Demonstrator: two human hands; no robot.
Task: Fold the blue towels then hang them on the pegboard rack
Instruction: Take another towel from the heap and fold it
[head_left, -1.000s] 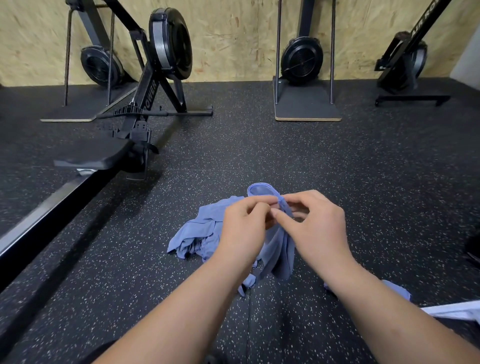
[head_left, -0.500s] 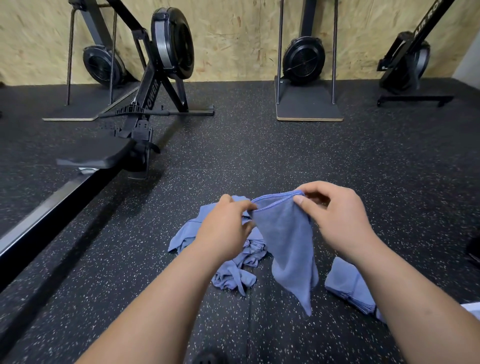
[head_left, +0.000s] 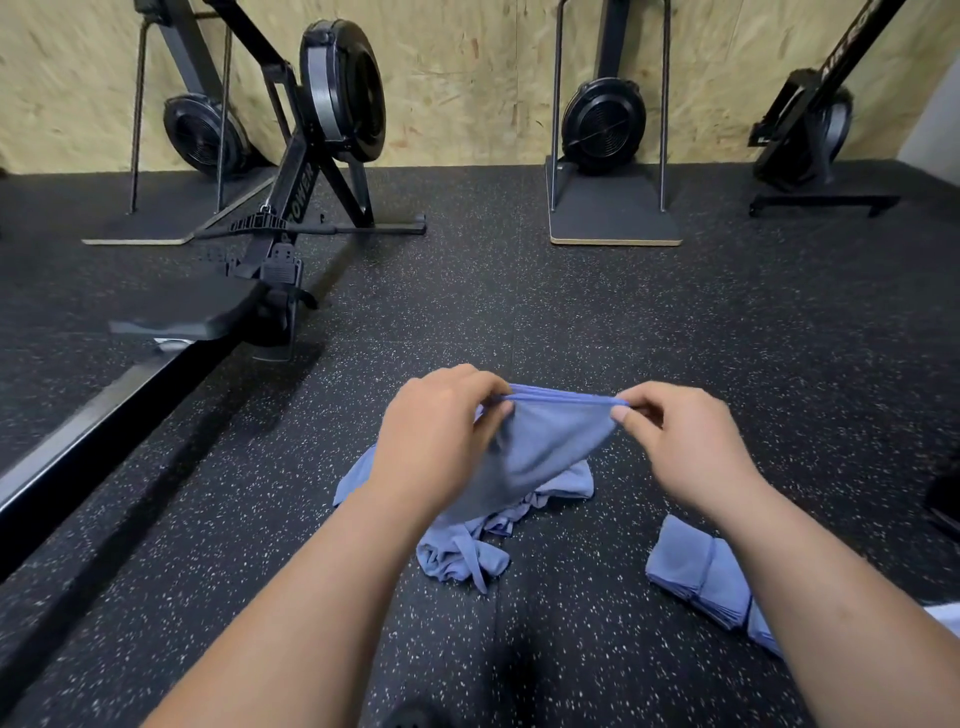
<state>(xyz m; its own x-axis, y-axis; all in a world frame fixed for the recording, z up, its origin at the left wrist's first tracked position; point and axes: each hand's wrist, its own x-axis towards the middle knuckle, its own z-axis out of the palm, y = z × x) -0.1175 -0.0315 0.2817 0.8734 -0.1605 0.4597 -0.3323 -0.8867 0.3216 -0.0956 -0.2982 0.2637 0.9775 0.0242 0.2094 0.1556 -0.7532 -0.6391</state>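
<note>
The left hand (head_left: 436, 441) pinches one top corner of a thin, soft blue cloth towel (head_left: 550, 441), held taut above the crumpled blue towel heap (head_left: 462, 556) on the speckled black rubber floor (head_left: 779, 364); the right hand (head_left: 685, 447) pinches the other corner. Light and limp, it likely handles best by its hemmed corners.

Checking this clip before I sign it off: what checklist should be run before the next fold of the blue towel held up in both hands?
1. Left hand pinches one end of the held towel top edge: ok.
2. Right hand pinches the other end: ok.
3. Top edge taut between the hands: ok.
4. Hanging part free of the crumpled pile below: cannot tell.
5. Folded stack on the floor, apart from the pile: ok.
6. Pegboard rack in view: not ok.
</note>
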